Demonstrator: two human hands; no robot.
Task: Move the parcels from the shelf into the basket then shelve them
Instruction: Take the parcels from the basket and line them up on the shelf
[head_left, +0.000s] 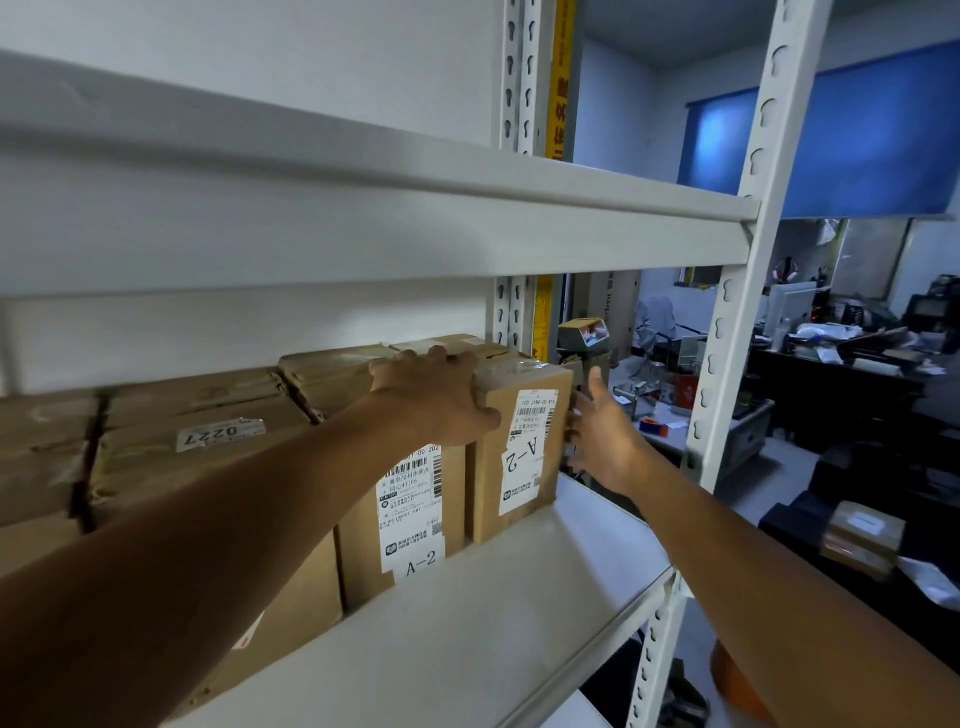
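Two hands on one box here. Left hand (441, 400) is draped over the top front corner of the end parcel (519, 457), fingers curled over its top and thumb down the labelled front face, so it's got a proper hold. Right hand (602, 441) is flat against the box's right side, fingers mostly straight and pressing, thumb sticking up, not really wrapped round anything.

That parcel is the last one on the right of the row on the shelf (498, 613), standing upright with an A-2 label turned sideways. It sits touching the next parcel (405, 519), which also says A-2, and more brown boxes (197, 431) are packed tight further left. No basket that I can make out, though an orange thing peeks in at the bottom right edge and I can't tell what it is.

My take on doing this bit well: squeeze the box between both palms and draw it straight out toward you rather than twisting, since it's rubbing its neighbour and could drag that one forward. Get the right fingers under the bottom edge once it clears the shelf lip, because a side press alone might slip on taped cardboard. Mind the upright post (727, 364) just right of that hand too.
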